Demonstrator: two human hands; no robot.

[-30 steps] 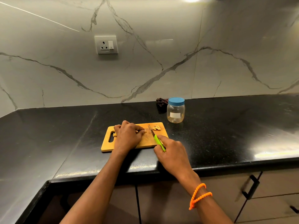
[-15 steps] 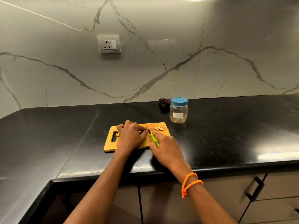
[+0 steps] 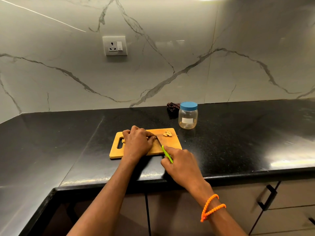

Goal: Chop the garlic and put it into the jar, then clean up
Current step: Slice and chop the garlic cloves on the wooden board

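Head view: we see both forearms reaching forward over the counter edge onto the rectangular wooden cutting board with a handle slot [image 3: 136, 154], which lies flat on the glossy black stone countertop [image 3: 238, 142]. Left hand [image 3: 138, 142] is palm-down, knuckles up, fingers curled and bunched at the board's middle, fingertips pressed down right against the blade; whatever clove it pins is hidden under the fingers, so we cannot tell what it has hold of. Right hand [image 3: 182, 165] sits off the board's near right corner, wrapped closed around the lime-green handle of the small knife [image 3: 164, 149], index finger extended along the top; blade angles forward-left across the board, tip at the left fingertips. Orange beaded bracelet [image 3: 212, 207] loops the right wrist. Small pile of sliced garlic pieces [image 3: 167, 134] lies at the board's far right corner; a few more bits [image 3: 123, 141] beside the handle slot. Clear plastic jar with blue screw lid [image 3: 188, 115], lid on, stands just beyond the board's far right corner, apart from it.
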